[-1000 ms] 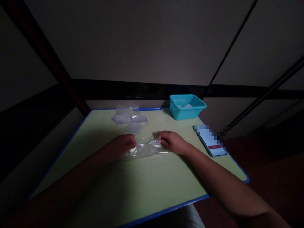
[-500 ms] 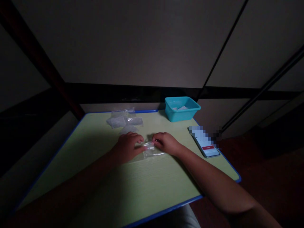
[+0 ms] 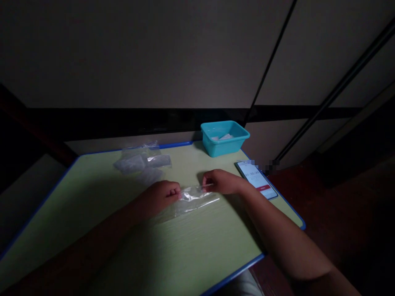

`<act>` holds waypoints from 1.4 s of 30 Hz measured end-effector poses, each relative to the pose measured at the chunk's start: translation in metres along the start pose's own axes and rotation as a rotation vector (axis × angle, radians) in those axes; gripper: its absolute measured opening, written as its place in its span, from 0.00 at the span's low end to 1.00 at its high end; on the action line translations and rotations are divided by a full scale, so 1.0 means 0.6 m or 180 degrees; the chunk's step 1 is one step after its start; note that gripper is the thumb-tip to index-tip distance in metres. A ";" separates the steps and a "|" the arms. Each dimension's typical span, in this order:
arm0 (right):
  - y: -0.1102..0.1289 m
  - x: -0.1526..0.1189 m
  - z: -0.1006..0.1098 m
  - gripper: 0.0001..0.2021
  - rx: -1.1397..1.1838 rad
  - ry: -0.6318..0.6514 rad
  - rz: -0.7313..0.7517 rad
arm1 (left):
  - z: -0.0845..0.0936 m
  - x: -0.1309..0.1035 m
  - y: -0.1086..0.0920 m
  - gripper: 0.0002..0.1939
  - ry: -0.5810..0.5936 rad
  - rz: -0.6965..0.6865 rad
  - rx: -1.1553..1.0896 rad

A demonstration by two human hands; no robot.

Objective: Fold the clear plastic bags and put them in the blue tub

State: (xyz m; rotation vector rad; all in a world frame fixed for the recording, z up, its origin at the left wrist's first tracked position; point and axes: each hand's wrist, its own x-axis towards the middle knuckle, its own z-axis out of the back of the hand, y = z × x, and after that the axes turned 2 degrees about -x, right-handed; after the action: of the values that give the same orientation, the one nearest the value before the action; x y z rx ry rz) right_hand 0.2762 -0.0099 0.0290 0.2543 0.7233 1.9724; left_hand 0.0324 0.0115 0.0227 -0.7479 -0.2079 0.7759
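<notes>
A clear plastic bag [image 3: 193, 199] stretches between my two hands, just above or on the table; I cannot tell which. My left hand [image 3: 163, 194] is closed on its left part, thumb and fingers pinched together. At the bag's upper right, my right hand [image 3: 217, 182] pinches the edge between thumb and fingers. Light glints off the creased plastic. Beyond my left hand lie several flat, translucent plastic packets [image 3: 135, 163], overlapping one another.
A turquoise plastic basket [image 3: 224, 147] with whitish pieces inside stands at the table's far right corner. Near the right edge lies a phone [image 3: 257, 181] with its screen lit. The pale green table [image 3: 185, 246] has a blue rim, and a panelled wall rises behind it.
My hands have moved apart, and the bag is now spread wider between them. The view has shifted, so the basket, packets and phone appear further left.
</notes>
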 end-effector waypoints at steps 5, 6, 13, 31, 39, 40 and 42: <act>0.004 -0.007 0.017 0.04 -0.0311 0.0115 -0.0406 | -0.007 0.002 0.007 0.11 -0.0106 0.0134 -0.0213; 0.006 -0.007 0.018 0.05 -0.0389 0.0091 -0.0487 | -0.008 0.003 0.008 0.10 -0.0143 0.0159 -0.0259; 0.012 -0.004 0.011 0.06 -0.0695 -0.0052 -0.0971 | -0.021 0.006 0.012 0.08 -0.0372 0.0248 -0.0496; 0.007 0.002 0.008 0.06 -0.0602 -0.0159 -0.1086 | -0.019 0.005 0.013 0.09 -0.0598 0.0311 -0.0282; 0.008 0.005 0.009 0.07 -0.0356 -0.0169 -0.1189 | -0.024 0.004 0.010 0.08 -0.0629 0.0277 -0.0061; 0.008 0.004 0.008 0.05 -0.0300 -0.0171 -0.1206 | -0.025 0.004 0.010 0.07 -0.0646 0.0276 -0.0019; 0.006 0.003 0.005 0.03 -0.0192 -0.0168 -0.1237 | -0.027 0.005 0.011 0.08 -0.0662 0.0288 0.0038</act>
State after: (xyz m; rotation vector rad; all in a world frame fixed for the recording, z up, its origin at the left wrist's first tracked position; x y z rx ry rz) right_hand 0.2741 -0.0082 0.0332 0.1174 0.6251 1.6087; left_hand 0.0374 0.0081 0.0061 -0.6685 -0.3585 0.9411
